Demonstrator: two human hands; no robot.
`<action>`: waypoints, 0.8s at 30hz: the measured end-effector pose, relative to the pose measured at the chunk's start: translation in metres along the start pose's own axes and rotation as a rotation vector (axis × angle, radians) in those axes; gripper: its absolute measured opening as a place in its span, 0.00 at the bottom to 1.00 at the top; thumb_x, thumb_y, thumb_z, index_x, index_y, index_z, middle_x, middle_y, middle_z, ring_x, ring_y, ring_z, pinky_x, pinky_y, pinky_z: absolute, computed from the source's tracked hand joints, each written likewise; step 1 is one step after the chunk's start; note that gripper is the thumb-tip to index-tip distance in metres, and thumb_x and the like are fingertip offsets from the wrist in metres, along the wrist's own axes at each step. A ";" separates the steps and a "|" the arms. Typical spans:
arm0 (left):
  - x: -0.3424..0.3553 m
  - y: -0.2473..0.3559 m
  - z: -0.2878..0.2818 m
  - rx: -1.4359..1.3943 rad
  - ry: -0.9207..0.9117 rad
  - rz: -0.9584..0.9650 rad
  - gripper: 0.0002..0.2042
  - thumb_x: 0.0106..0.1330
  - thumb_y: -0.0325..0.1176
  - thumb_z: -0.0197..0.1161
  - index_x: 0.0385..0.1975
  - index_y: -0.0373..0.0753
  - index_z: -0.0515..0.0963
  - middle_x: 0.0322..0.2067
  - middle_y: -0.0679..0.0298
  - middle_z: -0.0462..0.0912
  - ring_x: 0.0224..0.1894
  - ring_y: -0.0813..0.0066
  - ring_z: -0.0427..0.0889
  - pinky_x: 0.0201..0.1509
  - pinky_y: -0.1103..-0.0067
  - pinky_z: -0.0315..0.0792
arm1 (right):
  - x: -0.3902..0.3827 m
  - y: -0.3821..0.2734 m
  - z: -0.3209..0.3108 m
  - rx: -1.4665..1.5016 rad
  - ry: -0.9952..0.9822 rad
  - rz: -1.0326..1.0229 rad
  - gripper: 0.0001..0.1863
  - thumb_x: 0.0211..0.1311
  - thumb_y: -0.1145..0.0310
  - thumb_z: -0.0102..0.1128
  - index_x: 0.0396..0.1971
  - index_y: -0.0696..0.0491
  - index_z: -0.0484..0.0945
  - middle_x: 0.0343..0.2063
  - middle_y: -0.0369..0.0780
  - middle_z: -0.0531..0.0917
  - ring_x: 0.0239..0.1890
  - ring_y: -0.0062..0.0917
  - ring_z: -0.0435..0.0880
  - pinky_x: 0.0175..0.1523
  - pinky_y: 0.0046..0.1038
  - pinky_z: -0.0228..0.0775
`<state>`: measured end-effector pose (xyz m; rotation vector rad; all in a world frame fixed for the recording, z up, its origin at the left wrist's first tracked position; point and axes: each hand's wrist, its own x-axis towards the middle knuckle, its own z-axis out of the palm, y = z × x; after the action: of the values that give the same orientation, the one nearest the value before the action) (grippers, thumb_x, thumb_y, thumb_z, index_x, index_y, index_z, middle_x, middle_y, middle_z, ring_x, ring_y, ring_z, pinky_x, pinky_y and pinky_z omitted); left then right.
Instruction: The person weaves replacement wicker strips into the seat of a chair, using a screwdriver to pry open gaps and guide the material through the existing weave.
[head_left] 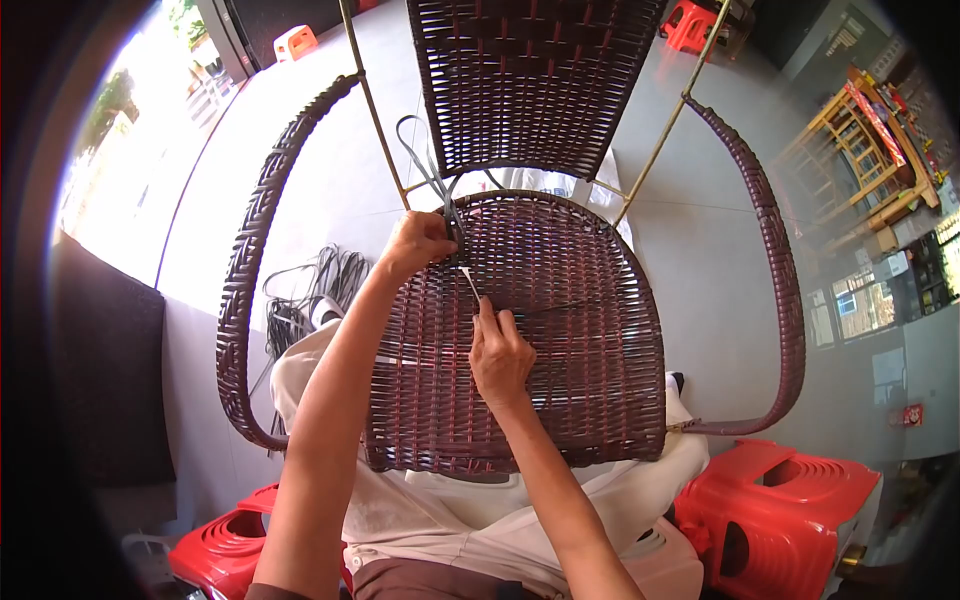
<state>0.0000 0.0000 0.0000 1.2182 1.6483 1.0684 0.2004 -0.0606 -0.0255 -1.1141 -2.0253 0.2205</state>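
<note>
A grey tiled floor (715, 290), dotted with plastic stools.
Over on the left I can see a loose tangle of flat dark strips (338, 272) lying on it. Close by sit one red stool (205, 560) at left and another red stool (825, 480) at right; farther back stand an orange stool (295, 42) left, a distant red stool (688, 28) right, and a slatted wooden rack (866, 150).

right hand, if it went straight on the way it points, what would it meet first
Probably the left hand, by the back-left rim of the woven chair seat: the slim tool in the right hand points there. Depth is unclear, so the tool might catch the weave first.
</note>
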 end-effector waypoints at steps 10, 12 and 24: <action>-0.004 0.005 0.000 -0.061 -0.042 0.067 0.05 0.46 0.23 0.64 0.22 0.30 0.75 0.18 0.64 0.77 0.20 0.81 0.74 0.23 0.85 0.67 | 0.001 -0.002 -0.002 0.046 0.013 0.005 0.12 0.51 0.76 0.59 0.38 0.60 0.78 0.20 0.39 0.75 0.12 0.22 0.74 0.15 0.20 0.66; -0.002 0.006 -0.003 0.016 -0.090 0.064 0.05 0.46 0.21 0.63 0.21 0.30 0.75 0.17 0.66 0.76 0.19 0.83 0.72 0.21 0.86 0.65 | 0.001 -0.003 -0.002 0.052 0.006 0.018 0.12 0.51 0.76 0.59 0.38 0.60 0.78 0.20 0.39 0.75 0.12 0.23 0.75 0.15 0.21 0.66; -0.010 0.018 0.000 0.109 -0.087 0.072 0.04 0.47 0.22 0.62 0.22 0.31 0.75 0.18 0.66 0.76 0.19 0.83 0.72 0.21 0.85 0.66 | 0.003 -0.004 -0.003 0.027 0.007 -0.002 0.12 0.54 0.75 0.56 0.39 0.60 0.77 0.20 0.39 0.75 0.13 0.25 0.76 0.15 0.22 0.69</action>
<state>0.0070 -0.0067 0.0182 1.3845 1.6241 0.9654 0.1992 -0.0608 -0.0197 -1.0946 -2.0116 0.2419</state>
